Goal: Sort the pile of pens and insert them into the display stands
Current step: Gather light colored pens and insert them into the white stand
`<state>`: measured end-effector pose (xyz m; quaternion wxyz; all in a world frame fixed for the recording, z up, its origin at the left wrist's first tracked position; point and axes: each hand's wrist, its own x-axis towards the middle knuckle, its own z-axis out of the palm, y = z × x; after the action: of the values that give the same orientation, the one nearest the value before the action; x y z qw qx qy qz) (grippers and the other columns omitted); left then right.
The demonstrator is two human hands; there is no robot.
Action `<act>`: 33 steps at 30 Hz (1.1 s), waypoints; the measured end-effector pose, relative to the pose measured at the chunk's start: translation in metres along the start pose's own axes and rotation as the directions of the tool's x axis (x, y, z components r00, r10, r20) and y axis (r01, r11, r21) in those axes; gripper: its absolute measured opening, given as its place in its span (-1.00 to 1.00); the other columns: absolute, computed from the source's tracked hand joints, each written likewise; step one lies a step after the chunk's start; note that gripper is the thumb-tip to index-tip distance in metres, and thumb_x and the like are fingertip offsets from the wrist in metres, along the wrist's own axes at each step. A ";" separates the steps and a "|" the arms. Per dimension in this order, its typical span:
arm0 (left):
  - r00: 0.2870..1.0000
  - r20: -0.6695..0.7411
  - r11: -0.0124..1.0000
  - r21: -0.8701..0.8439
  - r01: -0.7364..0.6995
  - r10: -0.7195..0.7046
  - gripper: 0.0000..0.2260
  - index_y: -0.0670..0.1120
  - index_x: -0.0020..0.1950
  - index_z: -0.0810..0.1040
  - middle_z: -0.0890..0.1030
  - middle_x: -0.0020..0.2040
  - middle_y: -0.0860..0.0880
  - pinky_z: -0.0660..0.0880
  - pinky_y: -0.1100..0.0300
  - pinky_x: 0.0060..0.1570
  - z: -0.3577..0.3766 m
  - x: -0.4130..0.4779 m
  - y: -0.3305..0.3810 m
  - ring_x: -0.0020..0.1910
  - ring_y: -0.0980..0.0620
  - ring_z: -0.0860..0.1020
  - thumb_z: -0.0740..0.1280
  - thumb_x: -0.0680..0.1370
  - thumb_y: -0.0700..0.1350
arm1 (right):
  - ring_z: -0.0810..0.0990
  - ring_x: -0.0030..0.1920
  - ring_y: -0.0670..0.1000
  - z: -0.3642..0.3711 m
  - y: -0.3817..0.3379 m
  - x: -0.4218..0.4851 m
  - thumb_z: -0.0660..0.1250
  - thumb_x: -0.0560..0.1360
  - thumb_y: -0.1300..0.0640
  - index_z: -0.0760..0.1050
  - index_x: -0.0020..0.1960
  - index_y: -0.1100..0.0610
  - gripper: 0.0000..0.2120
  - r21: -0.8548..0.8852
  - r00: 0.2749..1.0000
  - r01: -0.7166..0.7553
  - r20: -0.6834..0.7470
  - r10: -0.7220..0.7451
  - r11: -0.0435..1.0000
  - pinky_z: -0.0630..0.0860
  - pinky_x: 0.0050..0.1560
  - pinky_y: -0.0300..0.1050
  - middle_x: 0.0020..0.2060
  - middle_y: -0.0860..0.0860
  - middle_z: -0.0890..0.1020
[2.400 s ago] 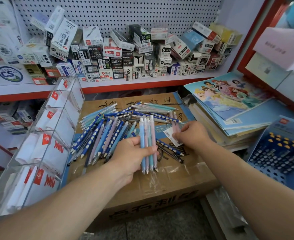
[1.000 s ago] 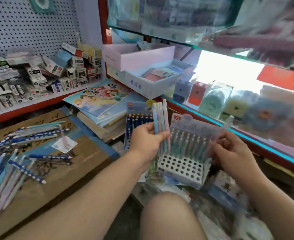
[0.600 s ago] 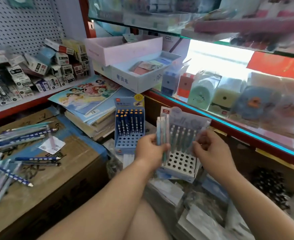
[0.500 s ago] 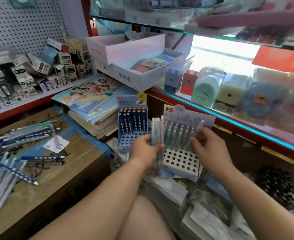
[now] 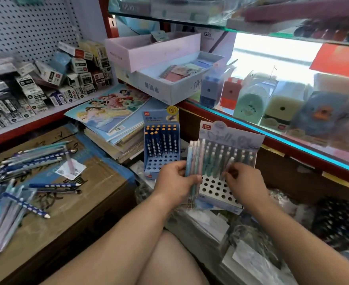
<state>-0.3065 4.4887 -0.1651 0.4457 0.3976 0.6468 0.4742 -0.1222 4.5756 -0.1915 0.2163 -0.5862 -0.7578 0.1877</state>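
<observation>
My left hand grips a small bunch of pastel pens, held upright beside a white display stand whose back rows hold pastel pens and whose front holes are bare. My right hand pinches one pastel pen low over the stand's middle rows. A blue display stand with dark blue dotted pens stands just left of it. The loose pen pile lies on the cardboard box at the left.
A stack of picture books lies behind the blue stand. Shelves with small boxes run along the left wall. A glass counter with sharpeners stands on the right. Wrapped packs lie under the stands. My knee is below.
I have turned from the pen pile on the box to the stands on the right. My left hand carried the pastel bunch over, and my right hand now holds one pen over the white stand.
</observation>
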 end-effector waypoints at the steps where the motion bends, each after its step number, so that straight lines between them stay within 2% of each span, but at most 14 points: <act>1: 1.000 0.005 1.000 -0.005 -0.001 0.001 -0.68 -0.07 0.25 0.64 0.73 0.03 0.02 0.63 0.01 0.15 0.000 0.000 0.000 0.03 0.07 0.70 0.49 0.51 -0.26 | 0.44 -0.30 -0.17 -0.001 0.000 0.000 0.39 0.58 0.09 0.64 0.01 0.09 -0.91 -0.015 1.000 -0.007 0.007 0.007 1.000 0.39 -0.19 -0.18 -0.22 -0.07 0.59; 5: 1.000 0.011 1.000 -0.024 0.000 0.001 -0.70 -0.06 0.21 0.65 0.74 0.01 0.01 0.63 0.02 0.14 -0.001 0.000 -0.001 0.01 0.06 0.70 0.48 0.50 -0.28 | 0.60 -0.18 -0.09 -0.010 -0.008 0.000 0.43 0.54 -0.06 0.58 -0.07 0.01 -0.85 0.026 1.000 -0.025 -0.018 0.025 0.999 0.56 -0.13 -0.11 -0.20 -0.10 0.64; 9: 0.999 0.026 0.999 -0.043 0.021 -0.020 -0.73 -0.11 0.18 0.65 0.74 -0.02 -0.02 0.64 -0.04 0.11 0.001 0.001 -0.004 0.00 0.01 0.71 0.48 0.50 -0.30 | 0.56 -0.17 -0.17 -0.024 -0.020 0.001 0.41 0.56 -0.08 0.53 -0.01 -0.04 -0.87 0.079 0.992 0.040 -0.120 -0.030 0.996 0.57 -0.15 -0.13 -0.20 -0.19 0.58; 12: 0.998 0.056 0.999 -0.026 0.026 -0.024 -0.73 -0.11 0.18 0.65 0.74 -0.02 -0.02 0.64 -0.02 0.12 0.002 0.001 -0.005 0.01 0.01 0.71 0.49 0.50 -0.29 | 0.56 -0.14 -0.11 -0.027 -0.025 0.007 0.40 0.58 -0.01 0.57 0.02 0.00 -0.91 0.043 0.992 0.053 -0.117 -0.048 0.998 0.58 -0.10 -0.09 -0.16 -0.13 0.59; 16: 0.996 0.082 0.999 -0.028 0.022 -0.019 -0.76 -0.07 0.13 0.66 0.74 -0.03 -0.02 0.65 0.11 0.04 0.002 -0.002 -0.002 -0.02 0.03 0.71 0.48 0.51 -0.30 | 0.59 -0.10 -0.02 -0.023 -0.026 0.009 0.38 0.59 -0.02 0.60 0.05 0.02 -0.87 -0.088 0.992 0.065 -0.100 -0.074 0.994 0.61 -0.06 0.01 -0.09 -0.03 0.65; 19: 0.995 0.095 0.999 -0.039 0.032 -0.028 -0.75 -0.08 0.15 0.66 0.74 -0.03 -0.03 0.65 0.14 0.01 0.002 -0.003 -0.001 -0.03 0.03 0.71 0.48 0.51 -0.30 | 0.59 -0.13 -0.06 -0.027 -0.026 0.009 0.38 0.57 -0.07 0.57 0.03 -0.01 -0.86 -0.119 0.994 0.062 -0.078 -0.072 0.991 0.63 -0.09 0.01 -0.12 -0.09 0.63; 21: 0.993 0.111 0.998 -0.041 0.037 -0.033 -0.76 -0.08 0.13 0.66 0.75 -0.04 -0.03 0.65 0.10 0.04 0.003 -0.003 -0.001 -0.03 0.02 0.72 0.48 0.50 -0.30 | 0.57 -0.13 -0.13 -0.032 -0.028 0.005 0.37 0.57 -0.11 0.53 0.06 -0.05 -0.85 -0.018 0.991 0.048 -0.122 -0.050 0.999 0.61 -0.12 -0.07 -0.13 -0.15 0.59; 23: 0.989 0.146 0.998 -0.044 0.040 -0.033 -0.77 -0.09 0.11 0.66 0.75 -0.05 -0.05 0.65 0.09 0.04 0.005 -0.004 0.001 -0.03 0.00 0.72 0.48 0.50 -0.31 | 0.59 -0.12 -0.13 -0.041 -0.036 0.000 0.34 0.60 -0.11 0.53 0.07 -0.05 -0.84 0.244 0.990 0.013 -0.140 0.022 0.970 0.57 -0.15 -0.16 -0.13 -0.14 0.60; 25: 0.983 0.181 0.998 -0.043 0.035 -0.027 -0.77 -0.12 0.11 0.66 0.75 -0.04 -0.07 0.65 0.11 0.04 0.008 -0.006 0.003 -0.02 -0.02 0.72 0.48 0.50 -0.33 | 0.65 -0.15 -0.09 -0.048 -0.048 -0.006 0.34 0.60 -0.09 0.59 0.04 -0.01 -0.83 0.507 0.998 -0.057 0.010 0.061 0.860 0.60 -0.20 -0.17 -0.16 -0.06 0.66; 26: 0.982 0.190 0.999 -0.040 0.030 -0.022 -0.76 -0.13 0.12 0.66 0.75 -0.03 -0.08 0.65 0.12 0.04 0.009 -0.007 0.004 -0.01 -0.02 0.72 0.47 0.49 -0.34 | 0.67 -0.17 -0.05 -0.050 -0.052 -0.009 0.36 0.59 -0.06 0.62 0.03 0.01 -0.85 0.550 0.996 -0.080 0.082 0.041 0.832 0.64 -0.20 -0.14 -0.18 -0.02 0.68; 28: 0.982 0.187 0.999 -0.036 0.017 -0.010 -0.76 -0.14 0.14 0.66 0.74 -0.02 -0.09 0.64 0.10 0.07 0.011 -0.007 0.005 0.00 -0.04 0.71 0.47 0.50 -0.34 | 0.69 -0.20 0.00 -0.053 -0.058 -0.012 0.40 0.57 0.02 0.64 0.00 0.04 -0.89 0.556 0.992 -0.072 0.128 0.001 0.828 0.68 -0.18 -0.11 -0.21 0.03 0.70; 30: 0.988 0.153 1.000 -0.030 0.008 -0.004 -0.77 -0.12 0.13 0.66 0.74 -0.01 -0.08 0.64 0.04 0.10 0.011 -0.006 0.004 0.01 -0.04 0.71 0.47 0.51 -0.33 | 0.69 -0.22 0.00 -0.056 -0.056 -0.012 0.40 0.57 0.07 0.64 -0.01 0.04 -0.94 0.568 0.996 -0.048 0.091 -0.005 0.822 0.69 -0.19 -0.13 -0.22 0.04 0.70; 33: 0.998 0.066 1.000 -0.001 0.015 -0.015 -0.79 -0.07 0.11 0.66 0.73 -0.02 -0.03 0.63 -0.03 0.14 0.009 -0.003 0.000 0.01 -0.01 0.70 0.48 0.51 -0.27 | 0.69 -0.16 -0.07 -0.061 -0.042 -0.006 0.38 0.59 0.09 0.60 0.06 -0.02 -0.93 0.547 0.997 -0.009 -0.061 0.050 0.837 0.67 -0.14 -0.17 -0.15 -0.04 0.68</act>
<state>-0.2973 4.4882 -0.1657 0.4706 0.4076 0.6344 0.4582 -0.1211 4.5612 -0.1191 0.3987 -0.5184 -0.6556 0.3776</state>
